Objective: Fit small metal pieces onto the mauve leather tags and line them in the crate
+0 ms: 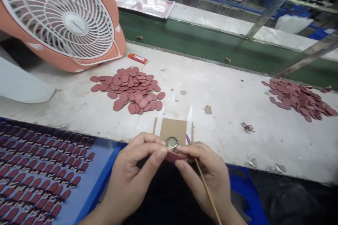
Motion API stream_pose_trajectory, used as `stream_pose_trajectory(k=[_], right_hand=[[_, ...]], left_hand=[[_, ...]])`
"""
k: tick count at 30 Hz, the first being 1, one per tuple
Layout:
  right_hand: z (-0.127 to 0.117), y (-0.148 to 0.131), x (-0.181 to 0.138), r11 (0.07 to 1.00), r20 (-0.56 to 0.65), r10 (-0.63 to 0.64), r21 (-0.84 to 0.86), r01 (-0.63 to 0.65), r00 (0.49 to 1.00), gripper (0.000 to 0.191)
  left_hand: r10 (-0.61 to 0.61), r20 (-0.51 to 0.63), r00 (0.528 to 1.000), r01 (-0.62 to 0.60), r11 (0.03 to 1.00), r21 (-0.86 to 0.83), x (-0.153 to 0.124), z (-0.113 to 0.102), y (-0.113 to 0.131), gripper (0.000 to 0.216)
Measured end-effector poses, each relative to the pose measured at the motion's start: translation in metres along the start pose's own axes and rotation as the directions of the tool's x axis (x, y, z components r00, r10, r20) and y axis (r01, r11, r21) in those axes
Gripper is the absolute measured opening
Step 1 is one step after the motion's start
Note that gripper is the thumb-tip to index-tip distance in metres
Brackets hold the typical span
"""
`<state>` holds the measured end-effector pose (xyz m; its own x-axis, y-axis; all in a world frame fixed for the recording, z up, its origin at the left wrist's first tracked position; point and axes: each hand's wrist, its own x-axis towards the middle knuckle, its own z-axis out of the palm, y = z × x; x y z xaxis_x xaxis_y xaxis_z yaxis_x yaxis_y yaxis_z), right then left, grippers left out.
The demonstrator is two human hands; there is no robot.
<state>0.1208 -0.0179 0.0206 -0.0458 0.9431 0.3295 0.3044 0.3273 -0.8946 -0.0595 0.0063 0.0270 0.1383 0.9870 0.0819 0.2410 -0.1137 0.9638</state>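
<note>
Between the fingertips of both hands is a dark red oval piece [172,156], partly covered by the fingers. My left hand [139,168] pinches its left side, thumb in front. On the right side, the thumb and forefinger of my right hand [208,174] close on the same piece. A thin wooden stick [204,182] also runs through my right hand, its lower end pointing toward me. Just beyond the fingertips a crimped bottle cap [172,142] lies on a brown cardboard piece [173,126], which has white strips along both sides.
Heaps of red oval pieces [132,86] lie at centre left and far right [298,98]. An orange fan [75,23] stands at back left, beside a red-yellow small box [137,58]. At lower left, a blue tray [105,179] holds rows of dark red pieces. A green belt [185,38] runs behind.
</note>
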Motion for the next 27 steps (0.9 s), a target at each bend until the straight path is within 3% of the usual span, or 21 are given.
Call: stream_pose_trajectory(k=[2, 4, 6, 7, 9, 12, 14, 16, 18, 21, 24, 27], right_hand=[[0.004, 0.002, 0.0, 0.978, 0.019, 0.137, 0.158, -0.138, 0.99, 0.002], [0.003, 0.003, -0.001, 0.945, 0.044, 0.209, 0.249, -0.213, 0.977, 0.004], [-0.005, 0.002, -0.001, 0.963, 0.085, 0.146, 0.214, -0.161, 0.986, 0.003], [-0.01, 0.001, -0.001, 0.983, 0.128, 0.073, 0.161, -0.093, 0.989, 0.003], [-0.021, -0.004, 0.002, 0.999, 0.29, -0.046, 0.04, 0.036, 0.956, 0.007], [-0.033, -0.014, 0.006, 0.985, 0.552, -0.054, -0.106, 0.135, 0.832, 0.014], [-0.035, -0.018, 0.007, 0.979, 0.634, -0.021, -0.143, 0.144, 0.773, 0.018], [-0.035, -0.016, 0.006, 0.994, 0.627, -0.014, -0.073, 0.077, 0.779, 0.012], [-0.033, -0.007, 0.004, 0.998, 0.517, -0.027, 0.064, -0.007, 0.855, 0.019], [-0.026, 0.013, 0.001, 0.979, 0.228, 0.018, 0.196, -0.063, 0.974, 0.028], [-0.015, 0.033, -0.002, 0.988, 0.006, 0.041, 0.152, -0.041, 0.999, 0.027], [-0.004, 0.046, -0.004, 0.997, -0.034, -0.021, 0.068, 0.023, 0.999, 0.026]], left_hand=[[-0.047, 0.036, 0.998, 0.051, 0.993, -0.111, -0.004, 0.008, -0.002, 0.018], [-0.118, 0.114, 0.986, 0.145, 0.952, -0.268, -0.004, 0.01, -0.009, 0.029], [-0.192, 0.269, 0.944, 0.287, 0.88, -0.379, -0.001, 0.009, -0.018, 0.048], [-0.227, 0.376, 0.898, 0.375, 0.841, -0.39, 0.001, 0.009, -0.022, 0.054], [-0.283, 0.611, 0.74, 0.559, 0.763, -0.324, 0.005, 0.008, -0.03, 0.059], [-0.304, 0.848, 0.435, 0.771, 0.612, -0.176, 0.007, 0.01, -0.038, 0.048], [-0.276, 0.907, 0.318, 0.84, 0.525, -0.135, 0.005, 0.013, -0.042, 0.038], [-0.239, 0.932, 0.271, 0.877, 0.46, -0.137, 0.001, 0.016, -0.047, 0.036], [-0.22, 0.929, 0.297, 0.893, 0.408, -0.189, -0.004, 0.017, -0.053, 0.039], [-0.217, 0.874, 0.435, 0.876, 0.326, -0.355, -0.013, 0.018, -0.063, 0.044], [-0.226, 0.773, 0.593, 0.801, 0.263, -0.538, -0.022, 0.017, -0.07, 0.043], [-0.247, 0.67, 0.7, 0.714, 0.23, -0.661, -0.024, 0.014, -0.068, 0.037]])
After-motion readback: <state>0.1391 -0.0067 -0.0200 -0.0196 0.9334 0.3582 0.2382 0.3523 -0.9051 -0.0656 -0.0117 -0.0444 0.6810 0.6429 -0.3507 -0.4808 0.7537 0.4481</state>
